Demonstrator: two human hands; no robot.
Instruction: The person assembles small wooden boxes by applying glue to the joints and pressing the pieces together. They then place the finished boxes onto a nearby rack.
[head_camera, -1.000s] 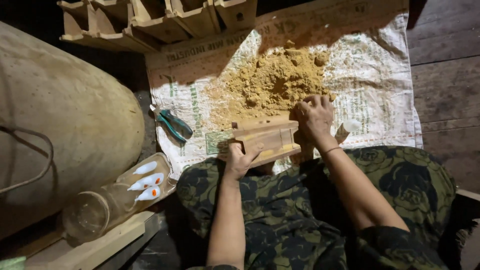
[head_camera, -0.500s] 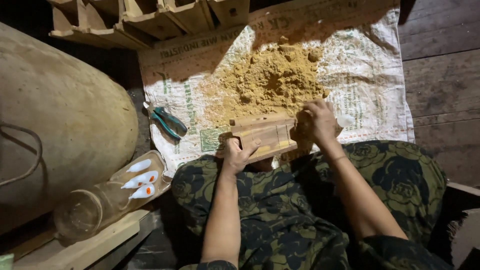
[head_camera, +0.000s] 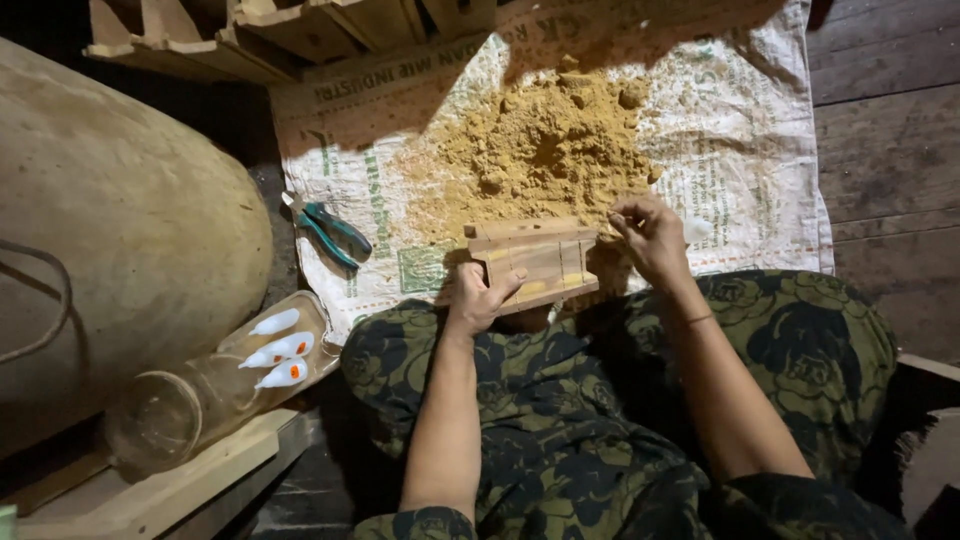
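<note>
Fingers (head_camera: 500, 288) of the left hand (head_camera: 478, 298) wrapped round the near-left corner of the small wooden mould (head_camera: 536, 262), clamping it; fingertips (head_camera: 624, 218) of the right hand (head_camera: 652, 238) curled and pinched at the mould's right end, whether on a bit of powder or nothing, cannot tell. Both forearms stretched forward over the dark patterned cloth (head_camera: 600, 400) on the lap, left wrist bent inward, right wrist cocked up. Mould resting at the near edge of the woven sack (head_camera: 740, 150), just this side of the heap of tan powder (head_camera: 545, 150). Likely risks: mould tipping off the lap edge if the left grip loosens, powder spilling onto the cloth. Left, a clear jar (head_camera: 200, 395) with small white bottles, green-handled pliers (head_camera: 335, 232); farthest, wooden frames (head_camera: 300, 25).
</note>
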